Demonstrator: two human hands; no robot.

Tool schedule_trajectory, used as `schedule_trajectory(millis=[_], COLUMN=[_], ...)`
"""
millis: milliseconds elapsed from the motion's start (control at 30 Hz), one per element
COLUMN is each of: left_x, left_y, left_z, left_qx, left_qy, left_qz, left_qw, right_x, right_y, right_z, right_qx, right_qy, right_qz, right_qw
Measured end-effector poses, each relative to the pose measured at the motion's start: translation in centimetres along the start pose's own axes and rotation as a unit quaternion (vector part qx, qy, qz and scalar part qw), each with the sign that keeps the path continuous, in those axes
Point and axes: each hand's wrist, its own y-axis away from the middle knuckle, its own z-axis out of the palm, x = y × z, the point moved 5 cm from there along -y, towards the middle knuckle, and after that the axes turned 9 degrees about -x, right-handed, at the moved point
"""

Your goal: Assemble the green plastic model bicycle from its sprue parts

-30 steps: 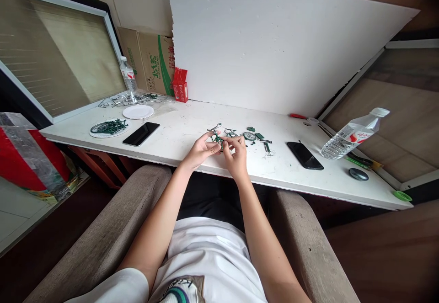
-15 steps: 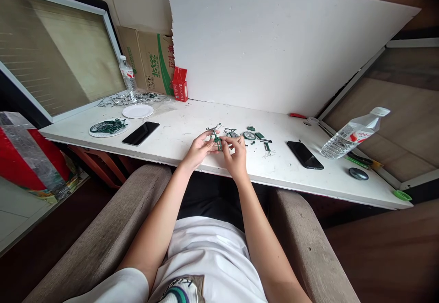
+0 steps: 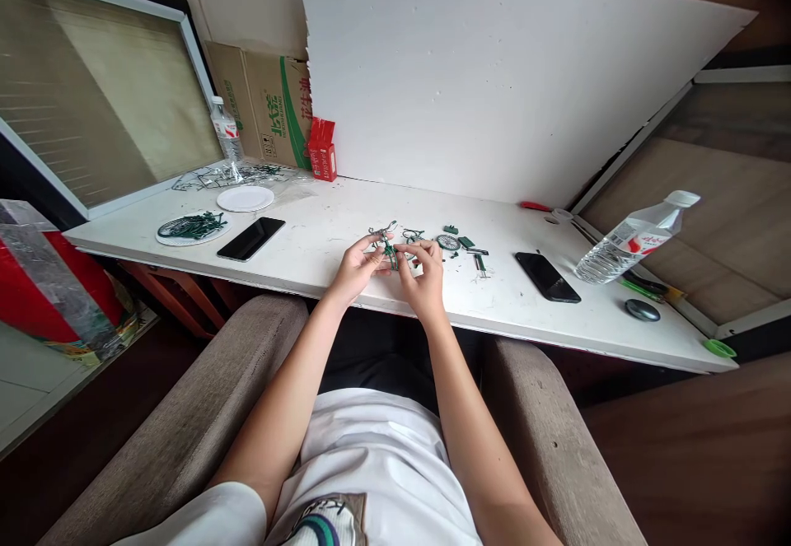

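Observation:
Between my hands, over the table's front edge, is a small green model part [image 3: 390, 254] with thin bars and a handlebar-like top. My left hand [image 3: 357, 268] is closed around its left side. My right hand [image 3: 423, 274] pinches at its right side with thumb and forefinger; whether a smaller piece sits in that pinch is too small to tell. Just behind my right hand lie a green frame-like piece [image 3: 413, 235], a spoked wheel [image 3: 448, 242] and several small green parts [image 3: 466, 242] on the white table [image 3: 334, 225].
Left on the table are a black phone [image 3: 251, 238], a plate of green parts [image 3: 193, 227], a white plate [image 3: 245, 198], a bottle [image 3: 228, 136] and a red box [image 3: 322, 149]. Right are another phone [image 3: 547, 277], a large bottle [image 3: 636, 237] and a dark oval object [image 3: 643, 310].
The view has shifted slightly. The fingers of my right hand have moved a little against the green part; both hands stay around it.

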Motion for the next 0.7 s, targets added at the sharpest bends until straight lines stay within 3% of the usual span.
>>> schedule_trajectory(millis=[233, 500, 700], left_x=[0.13, -0.17, -0.66], left_y=[0.09, 0.02, -0.23], left_z=[-0.11, -0.04, -0.17], left_qx=[0.025, 0.008, -0.004], left_qy=[-0.031, -0.054, -0.057], left_qz=[0.021, 0.029, 0.022], left_qw=[0.999, 0.998, 0.998], right_x=[-0.39, -0.37, -0.19], right_y=[-0.15, -0.02, 0.16], right_z=[-0.21, 0.15, 0.00], right_qx=[-0.022, -0.046, -0.026], right_qy=[-0.025, -0.054, -0.038], right_qz=[0.017, 0.016, 0.019], right_qw=[0.999, 0.997, 0.999])
